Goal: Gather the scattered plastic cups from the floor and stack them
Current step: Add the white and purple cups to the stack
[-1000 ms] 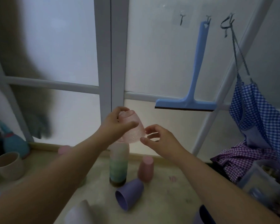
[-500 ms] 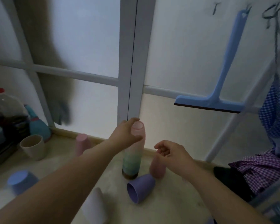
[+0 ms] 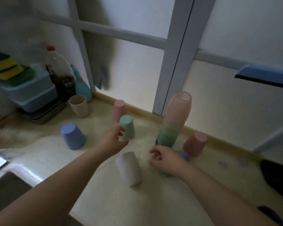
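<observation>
Centre right of frame: tall stack of inverted plastic cups (image 3: 174, 123), pink ones on top, green below, standing on the pale floor (image 3: 162, 201) close to the white door frame (image 3: 173, 59). Left hand (image 3: 112, 141), centre frame, reaches toward the mint-green inverted plastic cup (image 3: 127, 127); thumb and fingers spread wide on either side of its lower wall, whether they touch it cannot be told through the blur. Right hand (image 3: 165, 159), just right of centre, fingers loosely curled, holding nothing, hovering in front of the stack's base and partly covering a purple plastic cup lying on its side (image 3: 183, 155). Loose cups around: pale lilac-white plastic cup (image 3: 128, 168) tipped over between the two hands, lower centre; blue-violet inverted plastic cup (image 3: 73, 136) at left of centre; pink inverted plastic cup (image 3: 119, 110) just behind the mint one; second pink inverted plastic cup (image 3: 194, 143) right of the stack; beige upright plastic cup (image 3: 78, 106) further back left. Upper left: clear bottle with red cap (image 3: 59, 69), teal spray bottle (image 3: 81, 85), light blue lidded box (image 3: 29, 90) with yellow-green sponges (image 3: 6, 67) on top. Blue squeegee blade (image 3: 265, 75) at right edge.
</observation>
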Demonstrator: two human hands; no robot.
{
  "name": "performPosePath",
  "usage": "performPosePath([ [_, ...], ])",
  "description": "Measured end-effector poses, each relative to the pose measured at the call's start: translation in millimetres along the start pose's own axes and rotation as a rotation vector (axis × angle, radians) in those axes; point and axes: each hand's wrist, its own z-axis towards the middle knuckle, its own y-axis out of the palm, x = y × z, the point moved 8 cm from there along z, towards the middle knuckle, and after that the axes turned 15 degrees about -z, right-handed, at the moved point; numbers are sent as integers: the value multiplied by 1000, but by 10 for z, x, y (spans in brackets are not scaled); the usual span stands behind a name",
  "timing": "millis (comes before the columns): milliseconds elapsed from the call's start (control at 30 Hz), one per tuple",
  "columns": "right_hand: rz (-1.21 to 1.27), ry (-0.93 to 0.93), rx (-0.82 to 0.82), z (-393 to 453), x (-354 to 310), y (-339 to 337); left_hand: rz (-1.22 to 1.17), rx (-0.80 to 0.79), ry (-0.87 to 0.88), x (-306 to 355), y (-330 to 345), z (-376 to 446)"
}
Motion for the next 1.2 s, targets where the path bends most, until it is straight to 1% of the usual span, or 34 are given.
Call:
performPosePath([
  [133, -35, 25, -78, 167, -165, 386, 13, 8, -79, -417, -158, -97],
  [267, -83, 143, -204, 258, -245, 699, 26, 0, -111, -660, -239, -133],
  [367, -101, 179, -255, 277, -276, 885, 32, -54, -121, -790, -221, -123],
  [500, -90, 189, -264, 324, -300, 956, 56, -163, -104, -846, -162, -37],
  [667, -38, 184, -167, 401, -284, 822, 32, -235, -55, -722, -68, 146],
  [800, 56, 205, -11, 388, -281, 542, 49, -292, 22, -531, 71, 268],
  [967, 102, 264, 137, 270, -205, 258, 95, -307, 138, -292, 187, 364],
  [1067, 58, 265, 216, 161, -131, 112, 135, -361, 171, -212, 306, 370],
  [1200, -39, 257, 216, 63, -106, 63, 288, -518, 120, -282, 584, 301],
])
